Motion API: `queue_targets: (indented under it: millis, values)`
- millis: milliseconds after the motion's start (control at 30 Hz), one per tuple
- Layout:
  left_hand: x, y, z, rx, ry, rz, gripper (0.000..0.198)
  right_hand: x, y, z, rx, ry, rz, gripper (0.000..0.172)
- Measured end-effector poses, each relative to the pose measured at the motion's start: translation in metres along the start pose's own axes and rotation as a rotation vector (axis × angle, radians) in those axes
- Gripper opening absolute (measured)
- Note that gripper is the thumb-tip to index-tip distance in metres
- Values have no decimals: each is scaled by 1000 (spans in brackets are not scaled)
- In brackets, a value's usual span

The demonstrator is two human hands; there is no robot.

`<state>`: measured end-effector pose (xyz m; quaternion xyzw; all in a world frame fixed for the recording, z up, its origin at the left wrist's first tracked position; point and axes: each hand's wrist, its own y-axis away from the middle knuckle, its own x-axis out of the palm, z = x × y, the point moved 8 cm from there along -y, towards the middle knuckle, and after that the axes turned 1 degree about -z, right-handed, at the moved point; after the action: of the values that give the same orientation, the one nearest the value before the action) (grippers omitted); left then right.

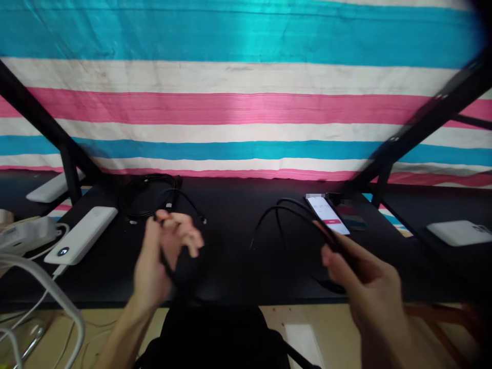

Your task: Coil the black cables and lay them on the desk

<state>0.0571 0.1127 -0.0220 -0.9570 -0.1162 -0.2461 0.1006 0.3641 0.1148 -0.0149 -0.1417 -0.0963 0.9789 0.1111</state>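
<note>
My right hand (361, 271) grips a folded black cable (284, 209) between thumb and fingers above the right side of the black desk (230, 246). The cable's thin loops and one loose end hang to the left of the fingers. My left hand (165, 251) is raised at the left, palm turned inward and fingers curled, slightly blurred. A dark strand of cable runs through its palm and down toward the front edge; whether both hands hold one cable, I cannot tell. Behind the left hand lies a coiled black cable (128, 207). A lit phone (326, 214) rests beyond my right hand.
At the left lie a white power bank (82, 236) with a white cord, another white device (52, 187) and a white plug adapter (28, 233). Another white power bank (459, 233) is at the right. Black braces (407, 133) slant up before a striped sheet (246, 107).
</note>
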Motion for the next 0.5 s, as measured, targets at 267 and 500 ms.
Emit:
queue_targets:
  millis: [267,500]
  values:
    - [106,16,27,42,-728,628,42,69,17,53,-261,77,378,80]
    - [108,5,-12,502,-1001,408,22,51,10,44,-223,51,338,34]
